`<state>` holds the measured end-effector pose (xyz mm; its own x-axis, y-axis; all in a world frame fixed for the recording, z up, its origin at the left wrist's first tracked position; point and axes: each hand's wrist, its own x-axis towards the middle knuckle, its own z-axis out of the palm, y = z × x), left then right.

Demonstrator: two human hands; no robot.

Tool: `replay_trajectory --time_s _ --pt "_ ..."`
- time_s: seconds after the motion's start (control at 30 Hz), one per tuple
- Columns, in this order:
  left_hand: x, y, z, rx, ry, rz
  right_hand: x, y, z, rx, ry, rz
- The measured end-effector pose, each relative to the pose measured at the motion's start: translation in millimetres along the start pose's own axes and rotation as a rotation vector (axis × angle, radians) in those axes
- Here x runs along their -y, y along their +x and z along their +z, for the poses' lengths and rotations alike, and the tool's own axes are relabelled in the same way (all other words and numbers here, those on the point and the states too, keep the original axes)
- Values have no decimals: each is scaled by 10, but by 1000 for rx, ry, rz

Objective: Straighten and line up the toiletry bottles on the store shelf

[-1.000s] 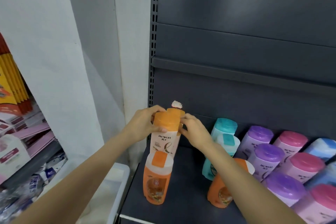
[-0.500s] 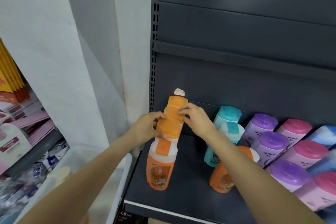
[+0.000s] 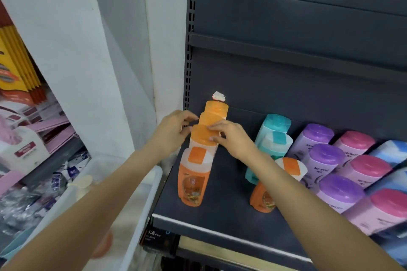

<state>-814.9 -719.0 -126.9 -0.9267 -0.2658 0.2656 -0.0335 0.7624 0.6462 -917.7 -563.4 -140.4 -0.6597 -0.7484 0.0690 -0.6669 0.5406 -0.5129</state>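
Head view, steeply down, close

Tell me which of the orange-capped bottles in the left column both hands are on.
The second bottle from the front: left hand and right hand flank its cap. The front bottle stands untouched, and the two behind are past the fingers.

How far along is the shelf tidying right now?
Done: purple and pink bottles stand in neat files. In hand: left hand and right hand hold an orange-capped bottle in the left file. Left: one orange bottle stands ahead of the teal bottles, out of its file.
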Motion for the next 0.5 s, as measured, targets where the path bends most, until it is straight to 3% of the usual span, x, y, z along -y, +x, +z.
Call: replay_trajectory --time_s 0.1,0.3,0.5 --pt "-74 -213 -30 56 19 60 41 -25 18 -37 -49 -38" --pt "-114 -480 97 377 168 -25 25 -147 67 -108 -47 -50" --pt "-264 -555 116 221 202 -110 78 -187 -30 16 -58 -39"
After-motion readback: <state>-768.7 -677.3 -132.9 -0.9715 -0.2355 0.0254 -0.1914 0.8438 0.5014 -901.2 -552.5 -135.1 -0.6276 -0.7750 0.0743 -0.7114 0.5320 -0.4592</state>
